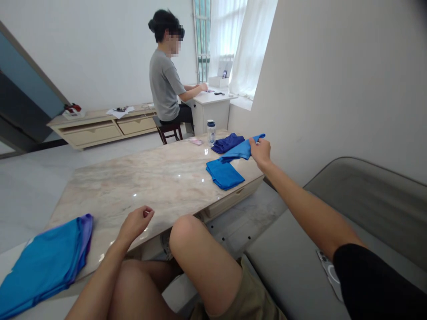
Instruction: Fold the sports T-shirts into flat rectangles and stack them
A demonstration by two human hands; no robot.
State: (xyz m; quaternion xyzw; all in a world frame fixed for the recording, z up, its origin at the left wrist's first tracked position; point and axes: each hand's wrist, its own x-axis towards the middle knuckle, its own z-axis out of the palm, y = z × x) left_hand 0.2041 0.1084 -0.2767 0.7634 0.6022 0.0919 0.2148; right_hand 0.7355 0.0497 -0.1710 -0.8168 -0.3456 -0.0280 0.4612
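A light blue cloth (238,151) is pinched at its right end in my right hand (261,151), partly raised over the far right of the marble table. Just below it lies a folded blue cloth (225,174). Behind the held cloth is a crumpled dark blue cloth (227,143). My left hand (136,223) hovers by the near table edge with its fingers curled together and nothing visible in them. At the left end rests a stack of larger folded blue cloth (46,258), with a purple cloth (87,229) showing at its right edge.
The marble table (133,173) spans the front, with a bottle (211,132) at its far side. Beyond it a person (163,84) sits at a white desk (213,98). A grey sofa (293,253) is at the right, with a phone (330,273) on it.
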